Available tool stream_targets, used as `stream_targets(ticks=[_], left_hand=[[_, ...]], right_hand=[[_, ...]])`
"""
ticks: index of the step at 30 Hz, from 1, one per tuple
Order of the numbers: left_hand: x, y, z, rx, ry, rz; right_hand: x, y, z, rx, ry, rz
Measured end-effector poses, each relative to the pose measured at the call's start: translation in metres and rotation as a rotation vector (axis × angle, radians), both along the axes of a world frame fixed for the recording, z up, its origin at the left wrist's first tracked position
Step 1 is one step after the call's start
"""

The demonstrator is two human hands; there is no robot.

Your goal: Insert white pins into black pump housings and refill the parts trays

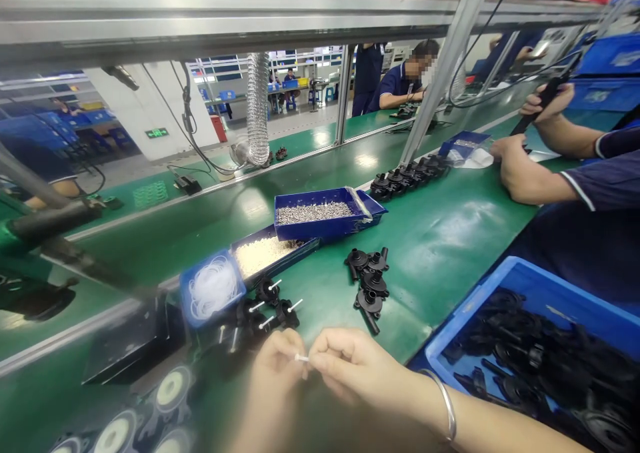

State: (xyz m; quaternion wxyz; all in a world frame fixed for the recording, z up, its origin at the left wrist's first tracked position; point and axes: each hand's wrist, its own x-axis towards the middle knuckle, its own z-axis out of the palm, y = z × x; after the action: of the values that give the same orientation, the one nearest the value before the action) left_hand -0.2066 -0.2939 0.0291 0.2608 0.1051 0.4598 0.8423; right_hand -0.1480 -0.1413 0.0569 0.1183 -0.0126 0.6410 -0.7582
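My right hand [350,363], with a metal bangle at its wrist, pinches a small white pin [302,357] between thumb and finger. The pin lies nearly level and its far end reaches the fingertips of my left hand [277,363]. Those left fingers are closed and somewhat blurred; what they hold, if anything, is hidden. Just beyond my left hand sits a cluster of black plastic housings [270,291], several with a white pin [296,305] sticking out. Farther to the right, more black housings with pipe stubs [374,281] stand on the green bench [320,276].
Blue trays hold clear rings [214,286], cream-coloured small parts [265,255] and metal pins [315,211]. A blue crate [453,333] of black parts is at right. Round parts with white centres [116,433] lie lower left. A co-worker's hands [520,146] handle a black object.
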Motion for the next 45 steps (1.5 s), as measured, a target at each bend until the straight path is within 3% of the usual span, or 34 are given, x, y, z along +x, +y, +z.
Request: stream_targets(ticks=[4,8,14,18,20,24,26,29,34,36,39,42,45], left_hand=[[0.001,0.001,0.004,-0.044,-0.009,0.015],[0.0,0.001,0.008,-0.19,0.029,0.022],[-0.003,-0.004,0.002,-0.367,0.132,0.009],[0.001,-0.001,0.0,-0.413,0.19,0.01],[0.005,0.002,-0.001,-0.343,0.162,-0.005],[0.012,0.005,-0.01,-0.312,0.18,-0.056],[0.013,0.004,-0.016,-0.367,0.239,-0.071],[0.014,0.003,-0.02,-0.426,0.297,-0.084],[0.019,0.007,-0.014,-0.493,0.456,-0.115],[0.023,0.01,-0.013,-0.409,0.453,-0.063],[0.025,0.012,-0.013,-0.259,0.297,-0.031],[0.019,0.011,-0.009,-0.343,0.217,-0.048],[0.012,0.008,0.001,-0.374,0.209,-0.033]], right_hand=[[0.002,-0.002,0.001,0.029,-0.015,-0.035],[0.001,0.007,-0.001,0.079,-0.073,-0.036],[-0.002,0.013,-0.008,0.007,-0.143,0.019],[-0.003,0.014,0.0,0.002,-0.087,0.007],[-0.004,0.026,0.006,0.091,0.012,-0.069],[-0.004,0.072,0.007,0.502,0.108,-0.355],[-0.002,0.091,0.001,0.662,0.055,-0.388],[0.001,0.1,-0.004,0.687,-0.017,-0.33],[-0.005,0.08,0.009,0.392,-0.023,-0.238],[-0.008,0.068,0.015,0.298,-0.008,-0.205],[-0.009,0.045,0.021,0.221,0.003,-0.095],[-0.006,0.019,0.024,0.238,0.018,0.007],[-0.001,0.002,0.029,0.378,0.188,0.039]])
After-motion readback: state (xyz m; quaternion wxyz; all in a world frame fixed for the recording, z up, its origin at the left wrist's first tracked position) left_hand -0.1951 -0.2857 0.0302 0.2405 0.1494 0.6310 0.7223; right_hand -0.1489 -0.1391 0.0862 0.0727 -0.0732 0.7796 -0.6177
